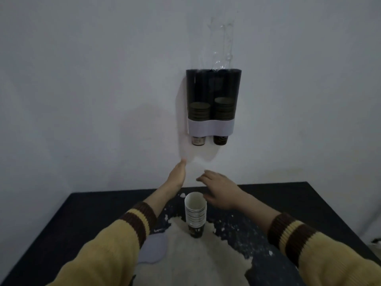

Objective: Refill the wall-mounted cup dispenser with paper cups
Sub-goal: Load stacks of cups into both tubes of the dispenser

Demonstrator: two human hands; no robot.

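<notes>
A dark twin-tube cup dispenser [213, 89] with a pale band hangs on the white wall. Each tube holds a low stack of cups, and one cup bottom pokes out below each tube. A stack of nested paper cups [195, 213] stands upright on the dark table, below the dispenser. My left hand [177, 174] is raised above the table to the left of the stack, fingers straight, holding nothing. My right hand [221, 190] hovers just right of the stack's rim, fingers spread and empty, not touching it.
The dark table [309, 203] butts against the wall and has a worn white patch [195, 254] in its middle. A pale flat lid-like piece [153, 247] lies left of the patch. Clear tape runs up the wall [223, 38] above the dispenser.
</notes>
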